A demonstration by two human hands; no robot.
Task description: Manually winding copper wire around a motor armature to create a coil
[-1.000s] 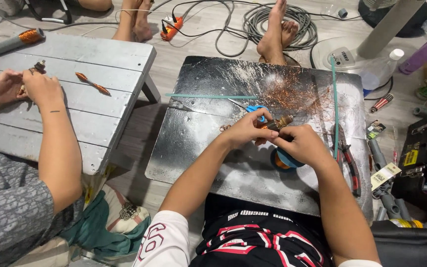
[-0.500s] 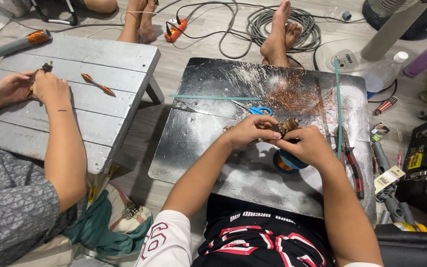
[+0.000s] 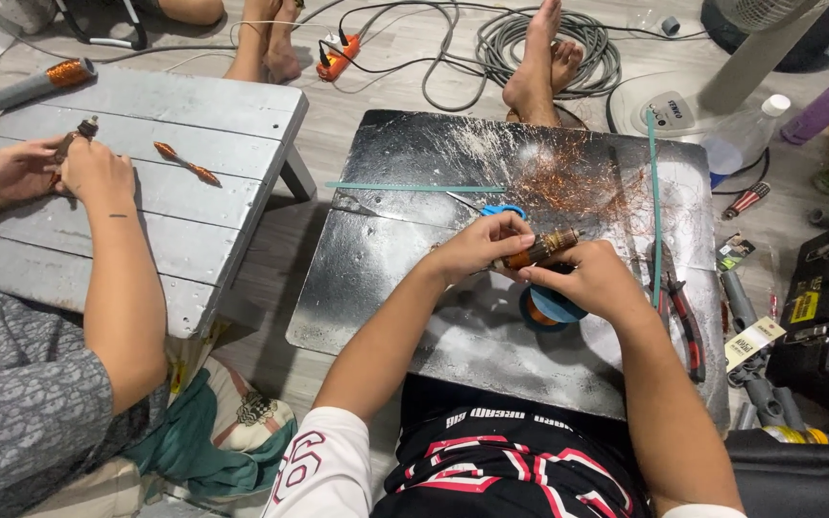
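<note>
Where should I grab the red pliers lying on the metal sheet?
Take the pliers by the two long red handles, reaching from the near edge of the metal sheet. The handles point toward that edge and lie flat, while the head lies at the far end, by the upright green strip.

Your left hand [image 3: 477, 247] and right hand [image 3: 582, 280] grip a copper-wound rotor [image 3: 541, 248] over the metal tabletop [image 3: 414, 278]. Beneath: blue tape roll [image 3: 547, 311]. Nearby: blue-handled scissors [image 3: 491, 208], loose copper wire [image 3: 578, 182], red pliers [image 3: 683, 312].
</note>
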